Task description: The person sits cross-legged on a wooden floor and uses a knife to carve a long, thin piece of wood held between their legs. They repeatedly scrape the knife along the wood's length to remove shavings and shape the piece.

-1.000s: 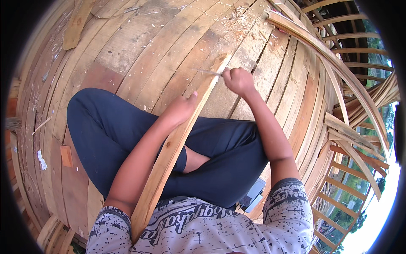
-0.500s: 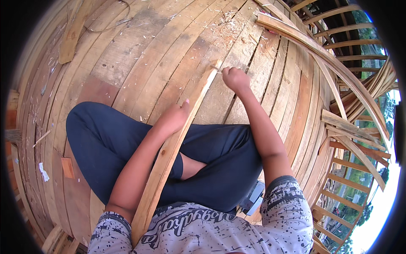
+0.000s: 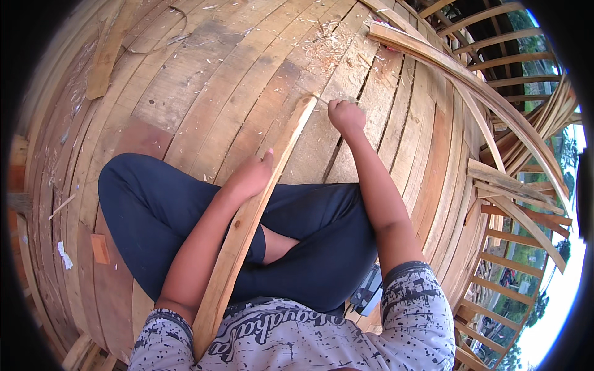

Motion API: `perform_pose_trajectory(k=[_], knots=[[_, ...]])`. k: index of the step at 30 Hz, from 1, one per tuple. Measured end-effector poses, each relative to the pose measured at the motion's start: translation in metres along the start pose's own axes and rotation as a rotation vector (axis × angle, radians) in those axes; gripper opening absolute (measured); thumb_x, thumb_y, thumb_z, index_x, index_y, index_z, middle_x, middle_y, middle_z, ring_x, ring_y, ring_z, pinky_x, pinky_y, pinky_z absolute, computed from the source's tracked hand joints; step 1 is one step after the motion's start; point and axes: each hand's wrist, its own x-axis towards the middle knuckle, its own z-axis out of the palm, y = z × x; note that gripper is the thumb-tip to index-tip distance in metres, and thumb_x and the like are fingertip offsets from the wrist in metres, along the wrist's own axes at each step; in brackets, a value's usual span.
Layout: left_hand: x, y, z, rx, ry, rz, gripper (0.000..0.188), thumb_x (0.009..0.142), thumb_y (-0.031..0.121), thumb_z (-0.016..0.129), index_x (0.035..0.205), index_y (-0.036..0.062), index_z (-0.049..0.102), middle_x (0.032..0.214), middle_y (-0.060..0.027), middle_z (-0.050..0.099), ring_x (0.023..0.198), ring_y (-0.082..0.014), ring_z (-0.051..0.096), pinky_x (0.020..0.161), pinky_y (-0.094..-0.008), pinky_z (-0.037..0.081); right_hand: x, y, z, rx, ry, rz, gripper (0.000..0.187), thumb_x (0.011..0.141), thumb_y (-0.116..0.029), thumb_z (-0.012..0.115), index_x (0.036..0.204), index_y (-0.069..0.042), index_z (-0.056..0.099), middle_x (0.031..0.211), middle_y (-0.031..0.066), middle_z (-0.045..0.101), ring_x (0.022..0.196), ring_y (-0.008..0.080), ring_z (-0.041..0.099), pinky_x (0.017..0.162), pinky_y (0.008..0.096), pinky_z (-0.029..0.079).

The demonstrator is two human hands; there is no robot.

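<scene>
A long, narrow wooden plank slants from my chest out over my crossed legs, with its far end raised toward the floor ahead. My left hand is closed around the plank's left side near its middle, thumb up. Close to the far tip, my right hand is closed on a thin, narrow tool that lies across the plank's end. Most of the tool's handle is hidden in the fist, and its exact kind cannot be made out.
Wood shavings litter the plank floor ahead. Long curved boards run along the right, beside a slatted open frame. A loose board lies far left. A small wood block and a grey object lie beside my legs.
The thin tool has shifted slightly left across the plank's tip and shows more of its length. My left hand keeps its hold on the plank. The whole view has shifted a little.
</scene>
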Motion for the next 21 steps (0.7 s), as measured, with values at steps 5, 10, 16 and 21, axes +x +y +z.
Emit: perform_pose_trajectory(k=[5,10,16,21], knots=[[-0.003,-0.003,-0.004,-0.305,-0.057,-0.075,0.061,0.103,0.053,0.036,0.088,-0.0015,0.059,0.063,-0.0083,0.053,0.049,-0.0192,0.056,0.044,-0.033,0.049,0.017,0.059,-0.003,0.246,-0.17,-0.033,0.058,0.098,-0.053,0.043,0.095,-0.003,0.071,0.094,0.0231,0.071,0.092,0.0389,0.068,0.083,0.0432,0.052],[0.001,0.002,-0.02,-0.45,-0.023,-0.083,0.054,0.103,0.052,0.036,0.085,0.005,0.057,0.055,-0.0027,0.049,0.041,-0.015,0.049,0.039,-0.0299,0.043,0.004,0.112,-0.006,0.551,-0.439,-0.175,0.025,0.089,-0.026,0.073,0.093,-0.001,0.068,0.083,0.0118,0.071,0.079,0.0208,0.066,0.075,0.0338,0.051],[-0.007,0.012,-0.034,-0.649,-0.105,-0.077,0.048,0.104,0.05,0.034,0.084,0.0106,0.052,0.051,0.0029,0.044,0.034,-0.008,0.039,0.032,-0.0245,0.032,-0.001,0.105,-0.012,0.525,-0.694,-0.34,0.02,0.076,-0.006,0.083,0.093,-0.001,0.073,0.083,0.0071,0.074,0.079,0.013,0.067,0.075,0.028,0.053],[-0.002,0.012,-0.026,-0.635,-0.12,-0.073,0.048,0.104,0.049,0.033,0.085,0.0092,0.052,0.051,0.0021,0.044,0.033,-0.0086,0.038,0.031,-0.0245,0.032,0.025,0.136,0.018,0.547,-0.168,-0.082,0.023,0.072,-0.006,0.086,0.091,-0.001,0.074,0.082,0.0066,0.074,0.073,0.012,0.065,0.071,0.0284,0.052]])
